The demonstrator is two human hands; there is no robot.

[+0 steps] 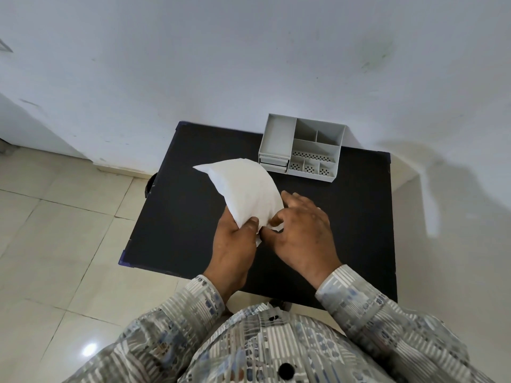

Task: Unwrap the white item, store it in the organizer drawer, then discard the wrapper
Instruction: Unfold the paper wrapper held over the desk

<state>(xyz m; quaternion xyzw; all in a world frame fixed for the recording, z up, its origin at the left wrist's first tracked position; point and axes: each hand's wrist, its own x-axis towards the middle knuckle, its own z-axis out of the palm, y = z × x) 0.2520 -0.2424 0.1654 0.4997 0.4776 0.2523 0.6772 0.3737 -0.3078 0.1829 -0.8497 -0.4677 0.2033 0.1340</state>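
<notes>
A white wrapped item (243,186), soft and pillow-shaped, is held up above the black table (179,217). My left hand (235,244) grips its near end from below, thumb on top. My right hand (301,230) pinches the same near end, where a bit of white wrapper sticks out between the fingers. The grey organizer (302,147) stands at the table's far right by the wall. It has open top compartments and two small drawers (273,162) at its front left, both closed.
The table stands against a white wall (249,64). Beige floor tiles (55,230) lie to the left and below. My patterned shirt sleeves fill the bottom of the view.
</notes>
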